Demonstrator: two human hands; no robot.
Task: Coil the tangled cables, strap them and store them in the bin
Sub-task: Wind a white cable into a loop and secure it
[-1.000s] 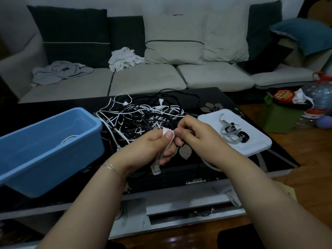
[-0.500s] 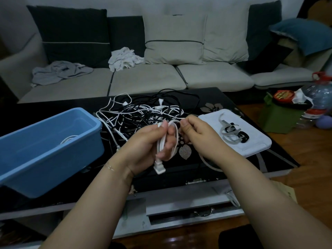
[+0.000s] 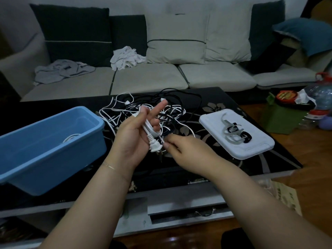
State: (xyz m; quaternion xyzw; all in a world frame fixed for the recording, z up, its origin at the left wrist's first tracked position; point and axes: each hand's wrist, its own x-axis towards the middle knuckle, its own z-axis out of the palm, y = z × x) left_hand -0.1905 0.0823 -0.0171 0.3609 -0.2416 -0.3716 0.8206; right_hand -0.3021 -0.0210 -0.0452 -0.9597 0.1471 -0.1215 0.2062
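Observation:
A tangle of black and white cables lies mid-table. My left hand is raised palm up in front of it, fingers partly spread, with loops of a white cable across the fingers and its plug hanging at the palm. My right hand sits just right of the plug, pinching the same white cable between thumb and fingertips. A blue bin stands at the left with one white coil inside. Grey and black straps lie on a white tray at the right.
The black glass table carries everything; its front edge has a drawer handle. A sofa with cushions and crumpled clothes stands behind. A green box and a plastic bottle are on the floor to the right.
My left hand has turned palm up and spread its fingers, with the cable loops now across them. My right hand has dropped lower, down beside the plug.

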